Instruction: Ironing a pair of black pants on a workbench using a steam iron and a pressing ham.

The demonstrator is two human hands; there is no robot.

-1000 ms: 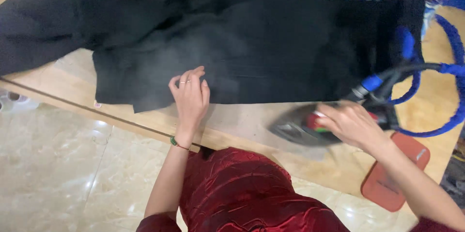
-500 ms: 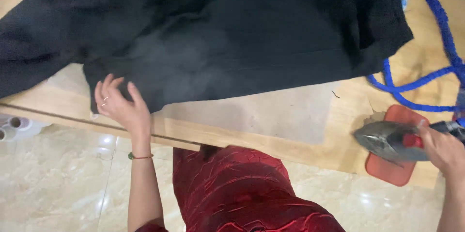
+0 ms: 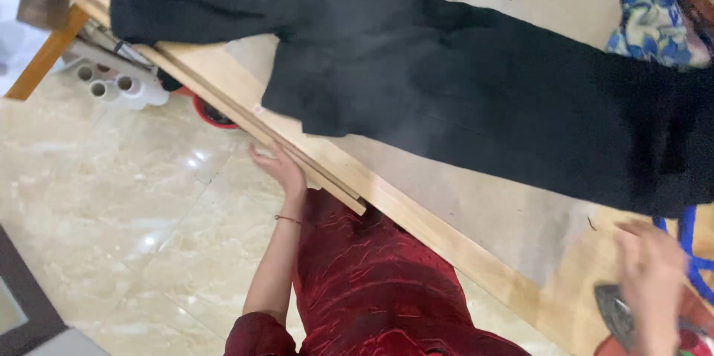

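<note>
A pale marble-patterned floor [image 3: 126,200] fills the lower left, and a long wooden surface [image 3: 446,233] runs diagonally from the upper left to the lower right. A large black garment [image 3: 461,81] lies spread across the surface, one part stretching toward the upper left corner, its lower hem near the front edge. A thin haze hangs over the cloth near the middle. The person's crimson velvet clothing [image 3: 372,281] shows below the surface's edge. A folded blue-and-yellow floral cloth [image 3: 654,21] sits at the far right, beside the garment. Under the surface at the upper left stand white tubes [image 3: 111,84] and a red round object [image 3: 212,114]. A blue cord [image 3: 692,233] shows at the right edge. The right hand [image 3: 654,281], blurred, closes on top of a dark iron [image 3: 617,315] at the lower right, over a red rest [image 3: 695,334]. The left hand [image 3: 279,166], a thin bracelet on its wrist, rests open against the front edge of the surface, just below the garment's hem, holding nothing.
</note>
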